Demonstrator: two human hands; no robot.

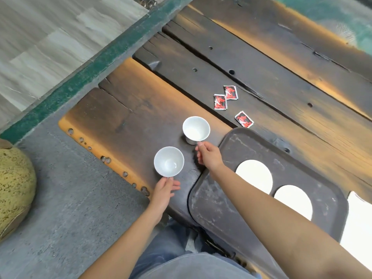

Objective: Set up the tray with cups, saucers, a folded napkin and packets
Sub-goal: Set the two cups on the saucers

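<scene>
Two white cups stand on the dark wooden table left of the tray. My left hand [165,190] pinches the handle of the near cup [168,162]. My right hand [208,156] pinches the handle of the far cup [196,128]. The dark tray [217,200] lies at the table's near edge and carries two white saucers, one [254,176] farther and one [293,201] nearer, both partly hidden by my right forearm. Three red packets lie on the table beyond the tray: two together [220,101] [230,93] and one apart [244,119]. A white napkin [358,228] lies right of the tray.
The table [141,101] is made of rough dark planks with gaps and an uneven orange edge at the left. Grey floor [66,208] lies below the table's left end. A yellow-green cushion [14,184] sits at the far left. My blue-trousered legs are at the bottom.
</scene>
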